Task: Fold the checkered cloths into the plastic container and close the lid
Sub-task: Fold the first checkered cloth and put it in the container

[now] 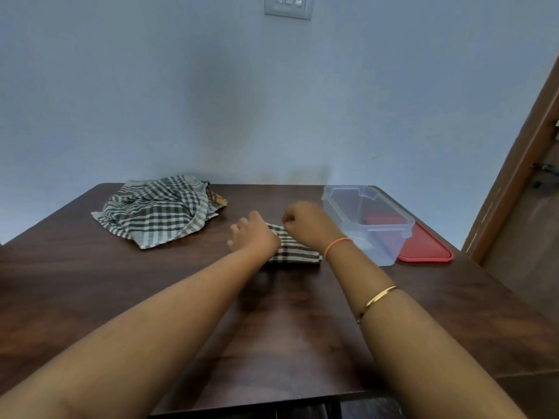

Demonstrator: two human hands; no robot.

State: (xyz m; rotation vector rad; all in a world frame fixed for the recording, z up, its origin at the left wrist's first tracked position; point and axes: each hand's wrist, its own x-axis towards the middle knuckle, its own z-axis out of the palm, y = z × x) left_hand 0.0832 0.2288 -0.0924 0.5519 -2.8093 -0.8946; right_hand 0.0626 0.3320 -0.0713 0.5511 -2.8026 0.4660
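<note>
The left hand presses the cloth flat, fingers loose, while the right hand pinches its edge, just beside the open container, seemingly for quick stowing.

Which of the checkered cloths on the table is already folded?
The small folded cloth under the left hand and right hand, beside the clear container. The rest lie unfolded in a loose crumpled heap at the far left.

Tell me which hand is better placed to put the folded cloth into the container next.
Right, probably. The right hand pinches the folded cloth at its far edge, next to the open plastic container; the left hand rests on the cloth's other side, farther away.
</note>
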